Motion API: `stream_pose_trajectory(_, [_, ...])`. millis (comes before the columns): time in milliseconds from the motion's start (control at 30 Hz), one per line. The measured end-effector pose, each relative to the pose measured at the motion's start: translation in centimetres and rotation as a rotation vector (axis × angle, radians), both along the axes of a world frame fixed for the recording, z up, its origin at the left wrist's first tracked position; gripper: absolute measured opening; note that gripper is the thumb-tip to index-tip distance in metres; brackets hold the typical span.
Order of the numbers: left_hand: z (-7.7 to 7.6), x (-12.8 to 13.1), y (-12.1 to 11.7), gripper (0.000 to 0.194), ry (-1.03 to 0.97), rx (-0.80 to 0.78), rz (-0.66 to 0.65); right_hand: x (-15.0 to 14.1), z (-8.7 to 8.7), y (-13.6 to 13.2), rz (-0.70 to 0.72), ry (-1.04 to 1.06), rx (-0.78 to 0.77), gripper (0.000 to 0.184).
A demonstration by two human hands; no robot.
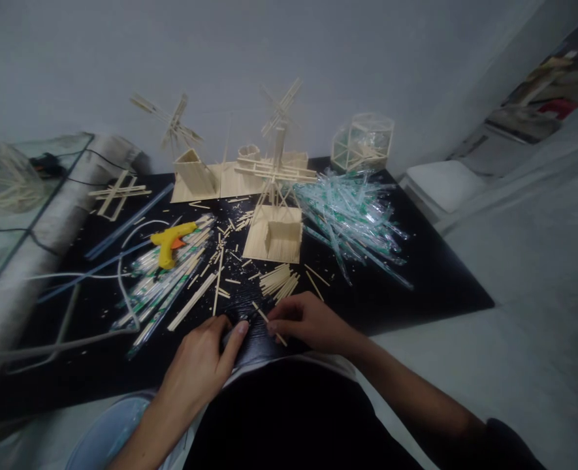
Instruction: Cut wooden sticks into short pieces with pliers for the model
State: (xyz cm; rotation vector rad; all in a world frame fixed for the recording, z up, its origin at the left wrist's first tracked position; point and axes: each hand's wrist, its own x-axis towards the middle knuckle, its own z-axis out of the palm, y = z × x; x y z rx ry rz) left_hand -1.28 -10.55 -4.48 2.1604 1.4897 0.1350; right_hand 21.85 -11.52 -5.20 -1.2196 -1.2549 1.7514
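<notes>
Close to the table's front edge, my right hand (301,320) pinches a short thin wooden stick (262,313), tilted so that one end points away from me. To its left my left hand (208,356) is closed, thumb stretched forward, around a small dark grey thing that its fingers mostly hide. Just beyond my right hand lies a fanned bundle of cut wooden sticks (279,281). Behind that stands a windmill model (272,235) of pale sticks, with a square base and crossed blades. Short stick offcuts (223,248) are scattered ahead of my left hand.
A yellow glue gun (172,245) rests on plastic-wrapped sticks (171,294) at left, its white cable (121,261) looping nearby. Several stick models, including another windmill (191,179), line the back. Clear-and-green wrappers (354,215) pile up at right. A bucket (107,431) stands below.
</notes>
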Motion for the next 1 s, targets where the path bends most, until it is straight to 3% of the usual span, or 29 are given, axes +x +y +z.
stream_pose_trajectory(267, [-0.4, -1.1, 0.3, 0.056, 0.119, 0.004, 0.094, -0.6, -0.4, 0.8, 0.019, 0.06, -0.023, 0.01])
stream_pose_trajectory(433, [-0.2, -2.0, 1.6, 0.056, 0.22, 0.035, 0.236, -0.4, -1.3, 0.5, -0.033, 0.03, 0.013, 0.015])
stream_pose_trajectory(600, [-1.5, -2.8, 3.0, 0.053, 0.308, 0.075, 0.281, -0.3, -2.4, 0.1, -0.105, 0.063, 0.002, 0.014])
stream_pose_trajectory(733, [-1.8, -3.1, 3.7, 0.043, 0.212, 0.009, 0.266, -0.7, -2.7, -0.3, -0.124, 0.069, 0.005, 0.014])
stream_pose_trajectory(800, [-1.4, -3.2, 3.8, 0.041, 0.138, -0.034, 0.288, -0.9, -2.7, -0.5, -0.154, 0.031, 0.04, 0.024])
stream_pose_trajectory(900, [-0.7, -3.4, 3.4, 0.04, -0.076, -0.09, 0.383, -1.4, -2.5, -0.6, -0.2, -0.122, 0.178, 0.04])
stream_pose_trajectory(1000, [-0.2, -3.4, 2.7, 0.043, -0.368, -0.18, 0.49, -2.4, -2.5, -0.3, -0.187, -0.296, 0.347, 0.039])
